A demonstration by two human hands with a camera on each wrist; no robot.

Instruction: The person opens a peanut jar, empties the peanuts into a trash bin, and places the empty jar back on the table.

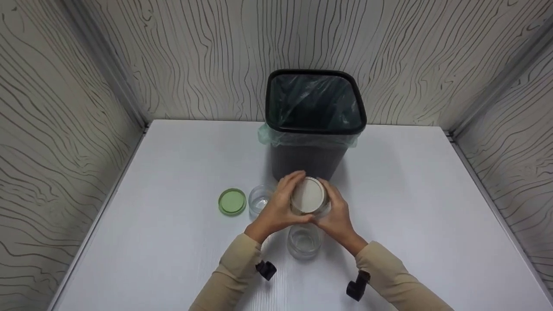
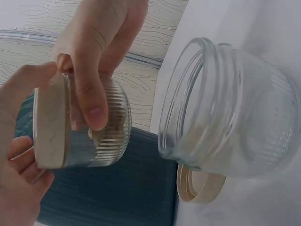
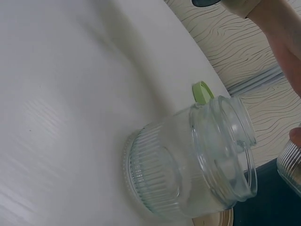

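Observation:
Both hands hold a small ribbed glass jar (image 2: 117, 120) with a cream lid (image 1: 308, 195), raised over the table in front of the bin. My left hand (image 1: 278, 205) grips the lid's rim, thumb on one side and fingers on the other. The glass body is held by my right hand (image 1: 339, 214), its thumb along the ribs in the left wrist view. Something light brown shows through the glass. Just below the hands stands an open, lidless glass jar (image 1: 304, 244). A second open jar (image 1: 258, 199) stands left of the hands, partly covered by the left one.
A green lid (image 1: 232, 201) lies left of the second jar. Another cream lid (image 2: 202, 186) lies on the table, hidden by the hands in the head view. Behind them stands a dark bin (image 1: 309, 157) with a liner bag. Patterned walls (image 1: 207, 56) enclose the white table (image 1: 173, 172).

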